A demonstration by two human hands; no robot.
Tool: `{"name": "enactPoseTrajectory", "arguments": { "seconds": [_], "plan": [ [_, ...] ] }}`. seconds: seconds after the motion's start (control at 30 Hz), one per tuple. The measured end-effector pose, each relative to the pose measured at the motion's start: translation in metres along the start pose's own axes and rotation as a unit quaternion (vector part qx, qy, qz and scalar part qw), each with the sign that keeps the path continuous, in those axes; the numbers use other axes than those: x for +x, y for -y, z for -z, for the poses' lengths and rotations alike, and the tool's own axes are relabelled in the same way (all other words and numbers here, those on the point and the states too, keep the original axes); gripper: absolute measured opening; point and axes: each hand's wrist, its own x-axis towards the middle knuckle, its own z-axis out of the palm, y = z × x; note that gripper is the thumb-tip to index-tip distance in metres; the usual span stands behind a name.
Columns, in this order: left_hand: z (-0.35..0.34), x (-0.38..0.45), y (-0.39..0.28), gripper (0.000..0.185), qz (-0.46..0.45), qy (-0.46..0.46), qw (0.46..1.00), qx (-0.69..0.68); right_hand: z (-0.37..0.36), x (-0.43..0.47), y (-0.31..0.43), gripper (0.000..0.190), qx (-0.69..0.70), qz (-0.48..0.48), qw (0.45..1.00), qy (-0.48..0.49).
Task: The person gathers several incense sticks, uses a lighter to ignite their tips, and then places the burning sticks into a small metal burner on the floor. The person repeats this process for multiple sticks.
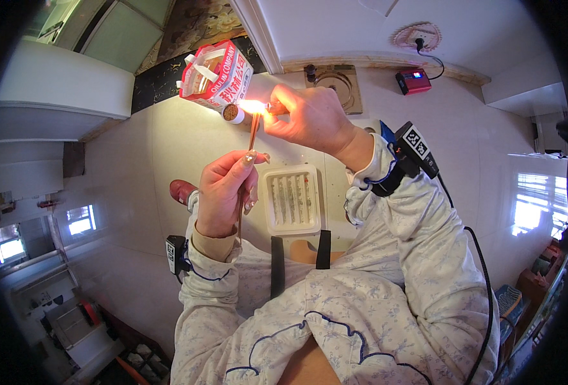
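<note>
My left hand [228, 190] grips a thin bundle of brown sticks, which look like incense sticks [253, 132], held upright with their lower ends below my fist. My right hand [312, 118] is closed around a lighter [277, 109], mostly hidden by the fingers. Its bright flame [252, 106] burns at the top ends of the sticks. Just behind the flame a small white cup [233, 113] shows brown granules at its mouth. On the floor below my hands lies a cream ridged plastic tray [268, 207] with greyish residue in its grooves.
A red and white carrier bag [226, 79] bearing writing stands beyond the cup. By the wall are a square flat device with a round plate [353, 91] and a red box with a lit display [414, 83], plugged into a socket [418, 38]. A cable [481, 260] hangs along my right arm.
</note>
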Motion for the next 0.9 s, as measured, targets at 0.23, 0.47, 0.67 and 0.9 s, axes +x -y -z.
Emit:
{"name": "enactPoseTrajectory", "arguments": {
  "seconds": [0.23, 0.47, 0.67, 0.9],
  "plan": [
    [0.0019, 0.0002, 0.0005, 0.026, -0.003, 0.004, 1.000, -0.003, 0.0002, 0.0000, 0.0004, 0.020, 0.008, 0.003, 1.000, 0.005],
    [0.0023, 0.0004, 0.0009, 0.026, -0.005, 0.007, 1.000, -0.011, 0.0006, -0.0001, 0.0014, 0.021, 0.000, 0.000, 1.000, 0.006],
    [0.0017, -0.0001, 0.0002, 0.025, 0.001, 0.004, 1.000, -0.010, 0.0019, -0.0004, 0.0010, 0.022, 0.000, -0.010, 1.000, 0.028],
    [0.0022, 0.0004, -0.0006, 0.026, 0.001, 0.005, 1.000, -0.004, 0.0013, 0.0002, 0.0006, 0.022, 0.003, -0.002, 1.000, 0.021]
  ]
}}
